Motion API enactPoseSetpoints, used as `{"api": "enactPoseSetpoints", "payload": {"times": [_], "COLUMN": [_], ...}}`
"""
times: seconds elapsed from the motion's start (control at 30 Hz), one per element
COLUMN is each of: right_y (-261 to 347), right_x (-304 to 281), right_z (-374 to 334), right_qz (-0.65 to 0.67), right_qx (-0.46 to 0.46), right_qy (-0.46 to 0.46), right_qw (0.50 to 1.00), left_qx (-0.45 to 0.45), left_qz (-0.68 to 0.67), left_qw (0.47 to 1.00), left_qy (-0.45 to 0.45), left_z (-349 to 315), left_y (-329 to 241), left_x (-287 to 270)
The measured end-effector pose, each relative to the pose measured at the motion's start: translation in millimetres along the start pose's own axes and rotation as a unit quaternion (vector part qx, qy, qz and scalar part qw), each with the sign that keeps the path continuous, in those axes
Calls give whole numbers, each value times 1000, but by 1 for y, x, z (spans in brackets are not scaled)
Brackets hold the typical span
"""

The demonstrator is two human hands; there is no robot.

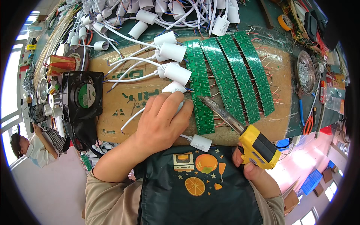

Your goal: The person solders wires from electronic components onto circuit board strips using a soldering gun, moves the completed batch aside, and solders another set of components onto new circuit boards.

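Note:
My left hand [164,118] is closed round a white lamp socket [180,107], mostly hidden under the fingers, at the edge of the leftmost green circuit board strip [204,119]. A yellow soldering gun [258,147] is in my right hand [243,162], its fingers wrapped round the handle. The iron's dark tip [204,99] points left, over or on that same strip; contact cannot be made out. Three more green strips [245,71] lie alongside, with thin red and white wires between them. White sockets with cables [174,73] lie above my left hand, and another socket [200,142] is below it.
Brown cardboard [116,93] lies under the work. A black fan [82,93] stands at its left, and a pile of white sockets [146,15] at the back. At right are a metal dish [306,71] and orange-handled scissors [308,124]. Another person [39,146] is at far left.

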State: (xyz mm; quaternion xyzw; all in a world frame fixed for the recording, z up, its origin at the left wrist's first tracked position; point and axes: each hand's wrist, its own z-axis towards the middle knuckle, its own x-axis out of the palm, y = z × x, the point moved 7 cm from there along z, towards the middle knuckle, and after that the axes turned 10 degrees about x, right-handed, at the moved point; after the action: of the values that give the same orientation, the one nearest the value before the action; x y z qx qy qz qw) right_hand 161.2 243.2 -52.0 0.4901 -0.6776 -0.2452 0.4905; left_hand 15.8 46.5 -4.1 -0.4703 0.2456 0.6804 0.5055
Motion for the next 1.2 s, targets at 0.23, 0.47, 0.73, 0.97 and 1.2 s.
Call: {"api": "enactPoseSetpoints", "payload": {"times": [0.23,0.47,0.73,0.97,1.2], "right_y": [2,2,-5,-4,-11], "right_x": [1,1,-4,-3,-10], "right_z": [2,4,0,0,-7], "right_qz": [-42,-32,-42,6,3], "right_qx": [33,28,42,25,1], "right_qy": [-12,-23,-29,-17,1], "right_qw": [999,999,998,1000,1000], "left_qx": [-2,0,-3,-3,-23], "left_qz": [5,9,10,19,12], "left_qw": [1000,1000,1000,1000,1000], "left_qy": [2,-3,2,13,4], "left_z": [2,2,2,2,5], "left_y": [1,1,2,1,2], "left_x": [3,3,3,4,1]}}
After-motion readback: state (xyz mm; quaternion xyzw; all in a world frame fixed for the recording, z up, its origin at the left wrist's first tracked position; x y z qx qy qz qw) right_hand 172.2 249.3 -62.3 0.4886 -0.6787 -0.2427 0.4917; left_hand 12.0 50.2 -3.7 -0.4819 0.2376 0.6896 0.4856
